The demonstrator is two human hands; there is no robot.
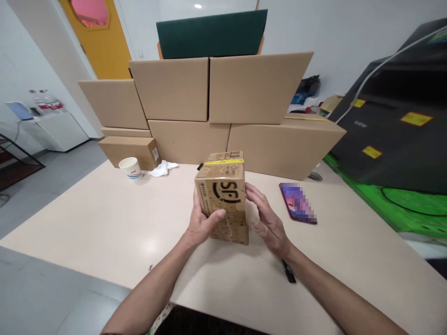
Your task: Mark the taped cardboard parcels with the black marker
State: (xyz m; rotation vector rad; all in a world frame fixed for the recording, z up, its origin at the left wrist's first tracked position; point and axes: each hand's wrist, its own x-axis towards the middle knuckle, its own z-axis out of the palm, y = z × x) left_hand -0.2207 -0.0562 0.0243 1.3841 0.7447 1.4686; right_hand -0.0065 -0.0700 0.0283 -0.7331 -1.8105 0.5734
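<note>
A small brown cardboard parcel [224, 195] with black print and a strip of yellow tape stands on the beige table [104, 223] in front of me. My left hand [201, 224] grips its left side, thumb laid across the front face. My right hand [267, 219] is at the parcel's right side, fingers stretched out and close together, fingertips touching or nearly touching the box. A black marker [288, 271] lies on the table under my right wrist.
A phone [297, 203] lies right of the parcel. A paper cup [130, 168] and crumpled tissue [162, 169] sit at the back left. Large cardboard boxes [216, 111] are stacked along the table's far edge. A black machine [394, 125] stands at right.
</note>
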